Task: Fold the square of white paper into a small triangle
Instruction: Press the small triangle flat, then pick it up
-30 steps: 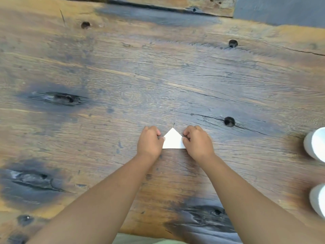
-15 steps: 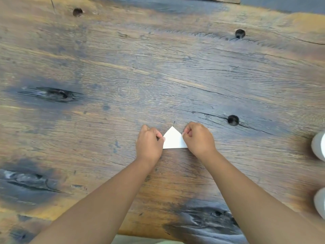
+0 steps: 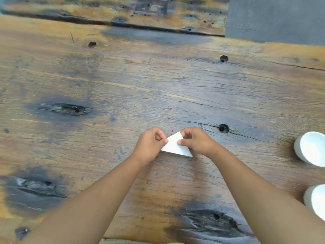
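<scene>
A small white paper triangle (image 3: pixel 174 146) is held between both hands just above the wooden table (image 3: pixel 158 88), near the front middle. It is tilted, its top corner pointing up and to the right, its lower right corner free. My left hand (image 3: pixel 150 145) pinches the paper's left corner between thumb and fingers. My right hand (image 3: pixel 197 140) pinches its upper right edge, thumb on top of the paper. Part of the triangle is hidden under both hands.
Two white cups lie at the right edge: one (image 3: pixel 311 148) level with my hands, the other (image 3: pixel 316 201) nearer to me. A dark knot hole (image 3: pixel 223 128) sits just beyond my right hand. Grey floor (image 3: pixel 274 18) shows past the table's far right corner.
The triangle lay flat with both hands pressing its lower corners. Now both hands pinch it and it has turned clockwise, lifted slightly. The camera view has shifted downward.
</scene>
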### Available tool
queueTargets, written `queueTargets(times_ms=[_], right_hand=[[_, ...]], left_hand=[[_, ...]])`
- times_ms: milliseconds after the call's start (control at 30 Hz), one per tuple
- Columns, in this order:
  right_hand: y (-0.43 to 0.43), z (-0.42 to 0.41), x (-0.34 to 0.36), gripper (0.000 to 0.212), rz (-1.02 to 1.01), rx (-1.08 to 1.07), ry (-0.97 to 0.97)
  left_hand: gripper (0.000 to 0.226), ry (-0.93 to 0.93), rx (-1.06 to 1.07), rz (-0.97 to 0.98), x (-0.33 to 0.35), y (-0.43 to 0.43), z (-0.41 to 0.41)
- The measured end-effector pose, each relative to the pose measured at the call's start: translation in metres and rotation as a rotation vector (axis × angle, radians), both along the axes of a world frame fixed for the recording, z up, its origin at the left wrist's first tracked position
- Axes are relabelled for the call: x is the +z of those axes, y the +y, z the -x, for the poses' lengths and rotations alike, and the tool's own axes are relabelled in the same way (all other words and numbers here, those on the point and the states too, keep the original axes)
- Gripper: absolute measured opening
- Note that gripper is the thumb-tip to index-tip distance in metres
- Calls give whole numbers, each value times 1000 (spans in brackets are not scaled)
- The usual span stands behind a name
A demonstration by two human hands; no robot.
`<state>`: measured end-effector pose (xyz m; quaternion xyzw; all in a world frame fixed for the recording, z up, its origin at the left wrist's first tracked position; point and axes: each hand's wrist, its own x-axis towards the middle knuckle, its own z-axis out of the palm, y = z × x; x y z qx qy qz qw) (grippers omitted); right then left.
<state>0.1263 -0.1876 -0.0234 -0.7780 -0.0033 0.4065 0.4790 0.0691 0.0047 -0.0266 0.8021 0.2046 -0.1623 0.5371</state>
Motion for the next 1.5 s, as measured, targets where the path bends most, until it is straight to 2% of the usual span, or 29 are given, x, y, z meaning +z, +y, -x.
queueTargets(times_ms=[100, 200, 500, 733, 867, 1167, 1367, 1500], right_hand=[[-5, 8, 25, 17, -17, 6, -61], [-7, 16, 54, 9, -25, 31, -138], [-22, 24, 168, 18, -45, -23, -344], [-29, 26, 258, 19, -79, -110, -586], [-35, 27, 318, 20, -98, -182, -696], [-30, 19, 438, 10, -100, -89, -829], [-22, 15, 482, 17, -127, -175, -988], [-20, 15, 494, 14, -109, -180, -1024]], left_hand=[[17, -35, -20, 52, 21, 0, 5], [10, -86, -118, 66, 48, -1, 8], [20, -302, -199, -3, 149, 1, -2], [16, -400, -381, -78, 252, -1, -16], [13, -514, -378, -46, 316, -2, -22], [10, -625, -444, -23, 435, 6, -35], [10, -705, -358, -53, 483, 10, -42], [12, -731, -337, -83, 495, 12, -42]])
